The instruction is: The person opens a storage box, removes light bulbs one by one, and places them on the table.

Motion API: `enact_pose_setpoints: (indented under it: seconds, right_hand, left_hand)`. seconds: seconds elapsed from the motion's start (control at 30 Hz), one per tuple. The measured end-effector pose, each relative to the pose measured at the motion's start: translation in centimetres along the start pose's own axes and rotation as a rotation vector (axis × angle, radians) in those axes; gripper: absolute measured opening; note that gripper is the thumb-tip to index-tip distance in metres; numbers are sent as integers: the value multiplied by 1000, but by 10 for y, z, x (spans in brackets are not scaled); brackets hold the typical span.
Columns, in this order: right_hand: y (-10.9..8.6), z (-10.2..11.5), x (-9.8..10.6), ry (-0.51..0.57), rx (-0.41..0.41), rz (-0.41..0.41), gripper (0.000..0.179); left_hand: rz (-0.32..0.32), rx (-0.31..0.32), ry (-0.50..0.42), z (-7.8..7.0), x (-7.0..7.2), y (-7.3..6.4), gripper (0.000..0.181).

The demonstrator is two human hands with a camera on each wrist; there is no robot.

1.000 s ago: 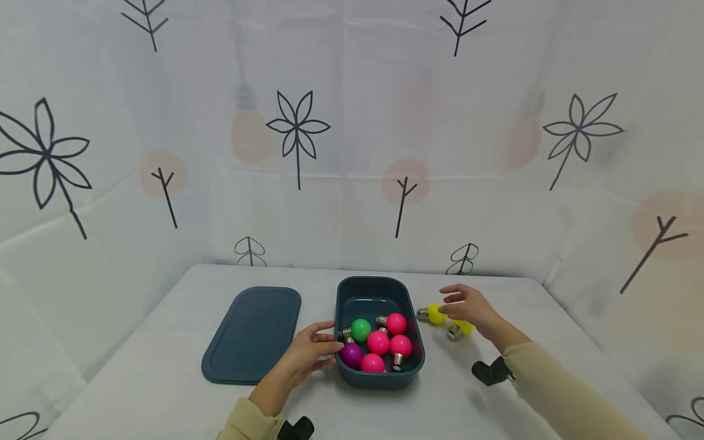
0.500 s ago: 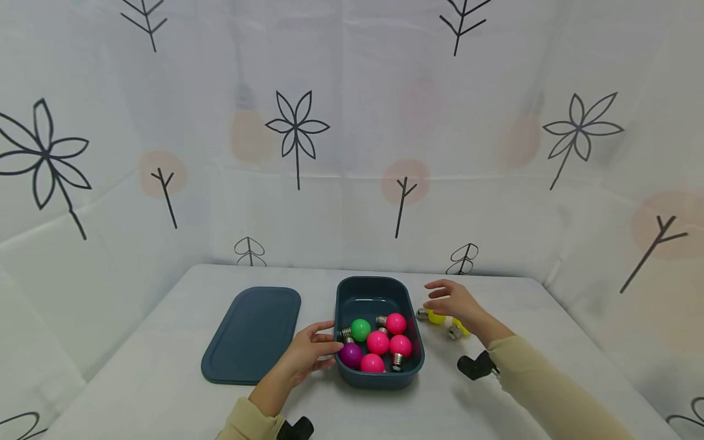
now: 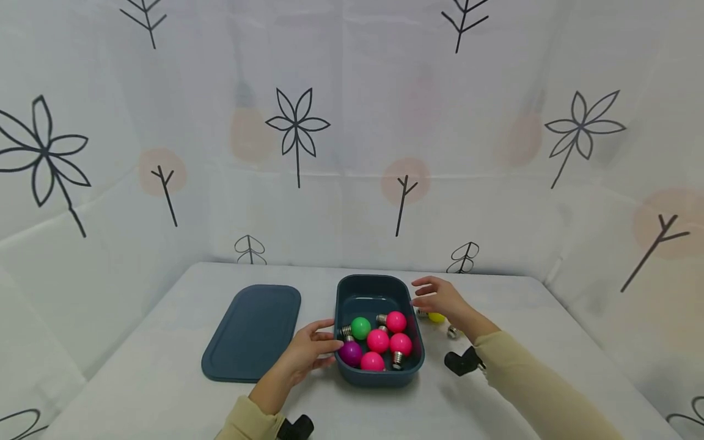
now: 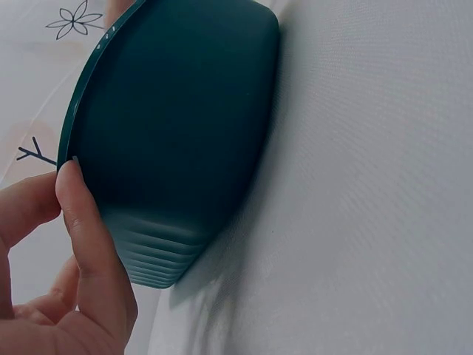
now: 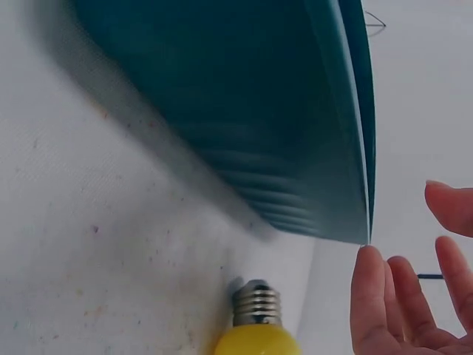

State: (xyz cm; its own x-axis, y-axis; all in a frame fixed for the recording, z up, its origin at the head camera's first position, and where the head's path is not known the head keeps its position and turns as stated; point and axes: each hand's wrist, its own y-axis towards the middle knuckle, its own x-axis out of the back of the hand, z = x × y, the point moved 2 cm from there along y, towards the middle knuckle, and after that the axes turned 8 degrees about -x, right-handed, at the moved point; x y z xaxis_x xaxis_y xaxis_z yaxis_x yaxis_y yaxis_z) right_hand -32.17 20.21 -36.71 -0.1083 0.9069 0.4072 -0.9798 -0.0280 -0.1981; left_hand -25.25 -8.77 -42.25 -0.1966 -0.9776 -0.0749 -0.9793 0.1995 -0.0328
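A dark teal box (image 3: 370,379) stands on the table, with several coloured light bulbs in its near half: a green bulb (image 3: 360,329), a purple bulb (image 3: 350,353) and several pink ones. My left hand (image 3: 309,351) pinches the box's left rim between thumb and finger. On the opposite side, my right hand (image 3: 442,299) is raised beside the far right rim with fingers loosely spread. Its fingertips (image 5: 367,259) come right at the box's edge in the right wrist view. Below that hand lies a yellow bulb (image 5: 259,342); another bulb's metal base (image 3: 453,332) shows beside my right forearm.
A flat teal lid (image 3: 253,333) lies on the white-covered table (image 3: 165,366), left of the box. Behind the table hangs a white cloth (image 3: 341,214) printed with plants. Black wrist cameras sit below both sleeves.
My right hand has moved left from above the yellow bulbs to the box's right rim. My left hand, the box and the bulbs in it have stayed in place.
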Motion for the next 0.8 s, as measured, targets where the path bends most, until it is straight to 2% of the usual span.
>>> enact_pose_setpoints:
  seconds: [0.4,0.8]
  right_hand:
    - [1,15,-10,2,-4,24,47]
    - [2,25,-28,12,48,93,48]
  left_hand:
    - [-5,-1,4,-2,0,0,63]
    - [-12,7,11,-2,0,-2,64]
